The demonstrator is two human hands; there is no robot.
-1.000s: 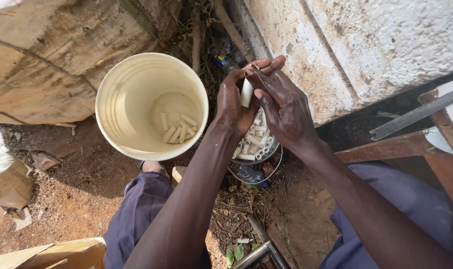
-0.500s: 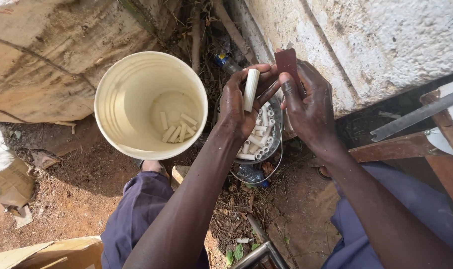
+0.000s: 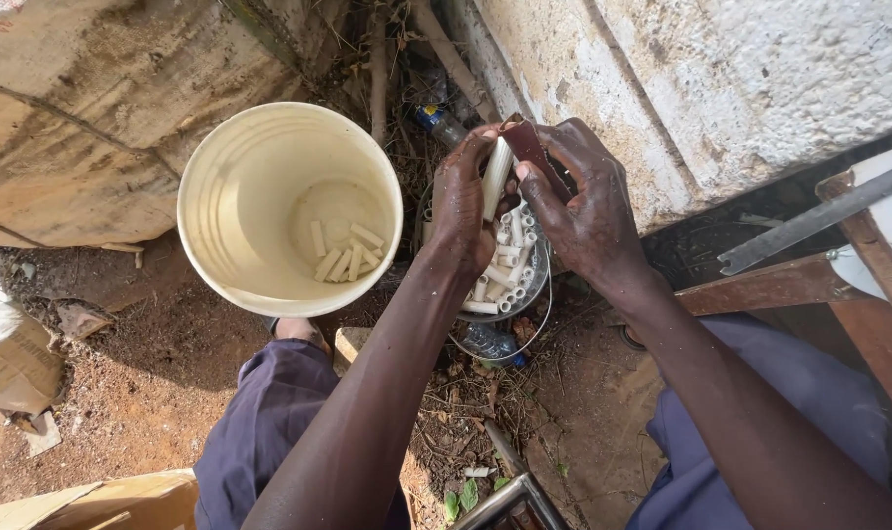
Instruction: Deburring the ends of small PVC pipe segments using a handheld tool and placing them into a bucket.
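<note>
At ten o'clock stands a cream bucket (image 3: 210, 186), open mouth up, with a few short white tube pieces (image 3: 346, 257) lying on its bottom. It sits on bare reddish dirt (image 3: 141, 393) beside a rough wall (image 3: 82, 118).

Toward one o'clock from the bucket, the left hand (image 3: 460, 211) holds a white tube (image 3: 495, 177) upright, fingers curled narrowly round its lower half with the thumb pressing from the side. The tube is short, straight, pale and matt, with a plain round section; its top end shows above the fingers. It looks like rigid plastic pipe: light, stiff, not fragile, a little smooth, so it is likely best gripped round the middle where the hand can stop it rolling.

Touching the tube's right side is a dark reddish-brown strip (image 3: 532, 147), thin and seemingly flexible, perhaps abrasive paper, though I cannot tell for sure. The right hand (image 3: 588, 211) pinches it between thumb and forefinger, the other fingers spread loosely over it.

Just below both hands, at six o'clock from the tube, a round wire-rimmed basin (image 3: 529, 294) holds a heap of similar white pieces (image 3: 505, 270). At three o'clock, a rusty metal frame (image 3: 760, 285) leans by a whitewashed wall (image 3: 740, 79).
</note>
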